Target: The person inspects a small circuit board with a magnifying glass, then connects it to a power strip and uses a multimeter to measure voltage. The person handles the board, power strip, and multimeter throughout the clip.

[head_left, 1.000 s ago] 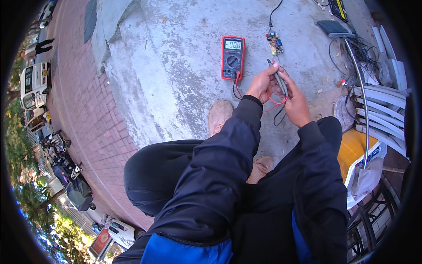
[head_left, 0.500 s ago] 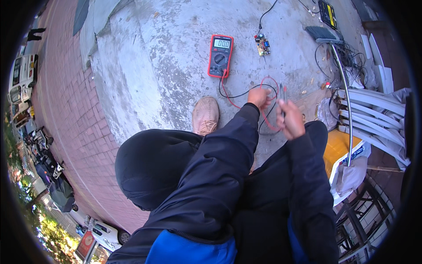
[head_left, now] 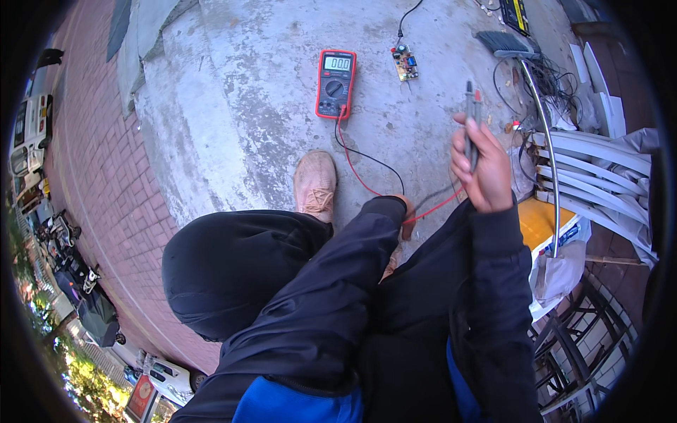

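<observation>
A red multimeter (head_left: 336,83) with a lit display lies on the concrete. Its red and black test leads (head_left: 361,180) run down from its jacks toward my left hand (head_left: 408,211). That hand is low between my shoes, closed around the leads, its fingers partly hidden by the sleeve and blurred. From there the leads stretch up to my right hand (head_left: 485,166), which is raised and closed around both test probes (head_left: 472,130), one red-tipped and one black-tipped, held side by side pointing away from me. A small circuit board (head_left: 405,63) with a black cord lies right of the multimeter.
A broom (head_left: 502,44) with a metal handle (head_left: 550,155) lies at the right, beside tangled black wires (head_left: 557,88). Stacked white plastic slats (head_left: 596,176) and a yellow box (head_left: 543,222) are near my right arm. My shoe (head_left: 315,185) stands below the multimeter.
My right hand has lifted up and to the right with the probes. My left hand has pulled down toward me, and the looped leads between the hands are now drawn straighter.
</observation>
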{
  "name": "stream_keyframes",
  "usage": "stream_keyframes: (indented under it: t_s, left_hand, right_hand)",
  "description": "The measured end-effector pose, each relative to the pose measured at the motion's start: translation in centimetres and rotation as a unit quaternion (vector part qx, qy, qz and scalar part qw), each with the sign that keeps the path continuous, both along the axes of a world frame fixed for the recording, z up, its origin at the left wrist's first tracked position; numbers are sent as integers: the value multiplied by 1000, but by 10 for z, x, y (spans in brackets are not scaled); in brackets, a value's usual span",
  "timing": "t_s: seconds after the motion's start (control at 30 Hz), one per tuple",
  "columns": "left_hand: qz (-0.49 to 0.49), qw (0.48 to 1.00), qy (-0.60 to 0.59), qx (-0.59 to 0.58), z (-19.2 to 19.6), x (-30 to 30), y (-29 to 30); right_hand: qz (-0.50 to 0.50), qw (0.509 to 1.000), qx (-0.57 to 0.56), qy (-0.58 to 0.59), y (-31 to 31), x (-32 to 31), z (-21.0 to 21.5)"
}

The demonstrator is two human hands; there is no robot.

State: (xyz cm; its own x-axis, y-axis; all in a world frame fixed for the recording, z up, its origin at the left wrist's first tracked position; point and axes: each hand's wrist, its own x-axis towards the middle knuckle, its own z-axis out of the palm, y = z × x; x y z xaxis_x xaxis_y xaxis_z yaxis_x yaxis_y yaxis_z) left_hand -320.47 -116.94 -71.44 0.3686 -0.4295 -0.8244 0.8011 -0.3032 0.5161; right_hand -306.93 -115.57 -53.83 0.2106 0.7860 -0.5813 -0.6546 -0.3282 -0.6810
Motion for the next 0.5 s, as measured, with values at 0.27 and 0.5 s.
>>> stream_keyframes:
  t_s: [0.27,0.5]
  left_hand:
    - [221,938,-222,152,-75,-1,82]
    - [671,731,-128,-5,-41,6,106]
  right_hand:
    - [100,971,-161,-143,7,20,-130]
    - [107,966,-161,-169,4,-5,-173]
